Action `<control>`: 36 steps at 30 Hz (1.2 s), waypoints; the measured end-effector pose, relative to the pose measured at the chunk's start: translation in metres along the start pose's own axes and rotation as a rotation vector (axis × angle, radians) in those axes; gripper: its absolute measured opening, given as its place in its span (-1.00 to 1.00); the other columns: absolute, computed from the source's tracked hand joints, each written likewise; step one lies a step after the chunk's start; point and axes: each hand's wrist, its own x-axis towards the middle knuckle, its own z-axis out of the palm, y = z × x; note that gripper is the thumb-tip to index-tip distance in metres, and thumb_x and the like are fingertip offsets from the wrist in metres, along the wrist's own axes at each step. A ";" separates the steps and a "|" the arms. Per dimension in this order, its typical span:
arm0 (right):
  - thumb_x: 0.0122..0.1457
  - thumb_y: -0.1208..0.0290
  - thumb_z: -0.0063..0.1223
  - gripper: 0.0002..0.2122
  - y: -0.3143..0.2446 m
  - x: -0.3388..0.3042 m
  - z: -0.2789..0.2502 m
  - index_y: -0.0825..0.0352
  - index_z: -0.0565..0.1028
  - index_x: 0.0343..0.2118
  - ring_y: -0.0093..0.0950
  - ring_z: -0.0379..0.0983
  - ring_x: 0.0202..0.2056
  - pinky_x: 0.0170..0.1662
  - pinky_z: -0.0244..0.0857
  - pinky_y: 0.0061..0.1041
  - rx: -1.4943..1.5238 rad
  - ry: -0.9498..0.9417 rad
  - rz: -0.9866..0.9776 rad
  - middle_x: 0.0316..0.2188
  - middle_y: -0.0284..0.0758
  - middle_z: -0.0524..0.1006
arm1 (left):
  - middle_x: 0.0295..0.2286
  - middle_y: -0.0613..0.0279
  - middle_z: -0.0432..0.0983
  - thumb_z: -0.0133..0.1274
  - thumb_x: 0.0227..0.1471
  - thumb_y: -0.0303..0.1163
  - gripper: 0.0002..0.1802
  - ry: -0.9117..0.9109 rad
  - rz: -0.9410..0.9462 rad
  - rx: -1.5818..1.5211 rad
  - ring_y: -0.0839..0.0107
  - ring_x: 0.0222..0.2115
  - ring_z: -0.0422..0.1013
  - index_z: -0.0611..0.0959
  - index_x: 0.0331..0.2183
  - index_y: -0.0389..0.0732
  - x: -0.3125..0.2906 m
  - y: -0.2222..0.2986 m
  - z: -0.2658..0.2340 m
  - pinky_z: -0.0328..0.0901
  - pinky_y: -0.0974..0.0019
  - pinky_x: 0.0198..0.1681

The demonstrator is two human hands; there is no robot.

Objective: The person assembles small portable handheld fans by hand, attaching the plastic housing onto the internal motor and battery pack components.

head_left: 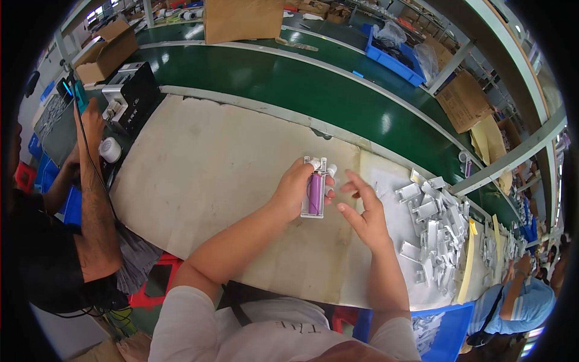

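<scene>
So my left hand [295, 190] is pinching the white holder [315, 188] with the purple cell [315, 193] upright over the tabletop [211, 175], long axis running away from me, right hand [362, 214] spread open just beside it.

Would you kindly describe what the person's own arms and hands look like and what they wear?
Both forearms are bare from the elbows down. The left hand and right hand wear no gloves, rings or watch that show, except white finger cots on some left fingertips. Short white sleeves cover the upper arms.
</scene>
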 end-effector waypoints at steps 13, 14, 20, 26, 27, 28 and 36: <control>-0.36 0.67 0.23 -0.36 0.041 -0.006 -0.005 0.26 0.28 -0.09 -0.28 0.35 -0.12 -0.09 0.28 -0.40 -0.492 0.421 -0.366 -0.13 -0.24 0.38 | -0.46 0.08 0.44 -0.27 0.01 -0.39 -0.76 -0.140 -0.201 0.619 0.37 -0.59 0.42 0.37 -0.28 -0.29 0.005 -0.008 -0.009 0.35 0.33 -0.58; -0.38 0.67 0.22 -0.41 0.041 -0.005 -0.002 0.25 0.31 -0.14 -0.20 0.34 -0.14 -0.13 0.29 -0.34 -0.406 0.453 -0.353 -0.14 -0.21 0.38 | -0.46 0.08 0.44 -0.27 0.01 -0.39 -0.76 -0.133 -0.220 0.613 0.37 -0.59 0.42 0.37 -0.28 -0.29 0.004 -0.009 -0.008 0.35 0.33 -0.58; -0.36 0.69 0.21 -0.41 0.044 -0.007 -0.009 0.26 0.33 -0.13 -0.23 0.36 -0.13 -0.11 0.31 -0.40 -0.444 0.412 -0.280 -0.10 -0.22 0.36 | -0.52 0.13 0.43 -0.14 -0.07 -0.41 -0.77 -0.235 -0.307 0.694 0.45 -0.59 0.41 0.36 -0.31 -0.31 0.004 -0.005 0.000 0.33 0.38 -0.57; -0.38 0.68 0.21 -0.40 0.037 -0.007 -0.009 0.24 0.34 -0.12 -0.23 0.36 -0.14 -0.11 0.30 -0.38 -0.480 0.420 -0.309 -0.12 -0.22 0.37 | -0.55 0.16 0.42 -0.05 -0.12 -0.43 -0.76 -0.285 -0.168 0.844 0.48 -0.60 0.39 0.36 -0.34 -0.32 0.002 -0.008 -0.004 0.32 0.39 -0.57; -0.38 0.67 0.20 -0.41 0.035 -0.008 -0.009 0.23 0.35 -0.13 -0.23 0.36 -0.15 -0.12 0.30 -0.37 -0.497 0.430 -0.320 -0.14 -0.23 0.38 | -0.56 0.18 0.42 -0.05 -0.13 -0.43 -0.76 -0.284 -0.156 0.873 0.49 -0.61 0.38 0.37 -0.34 -0.31 0.000 -0.008 -0.004 0.31 0.39 -0.57; -0.38 0.67 0.20 -0.41 0.032 -0.009 -0.010 0.23 0.35 -0.13 -0.23 0.36 -0.15 -0.12 0.30 -0.37 -0.497 0.430 -0.320 -0.14 -0.23 0.38 | -0.58 0.19 0.42 -0.04 -0.13 -0.42 -0.76 -0.284 -0.143 0.901 0.50 -0.61 0.38 0.37 -0.34 -0.30 -0.001 -0.008 -0.004 0.30 0.40 -0.58; -0.22 0.60 0.21 -0.49 0.024 -0.024 -0.035 0.23 0.41 -0.08 -0.34 0.29 -0.06 -0.02 0.20 -0.45 0.405 0.050 -0.037 -0.11 -0.25 0.35 | -0.60 0.11 0.42 -0.02 -0.20 -0.42 -0.73 -0.350 0.062 1.195 0.43 -0.67 0.34 0.38 -0.38 -0.33 -0.001 -0.008 0.000 0.23 0.34 -0.62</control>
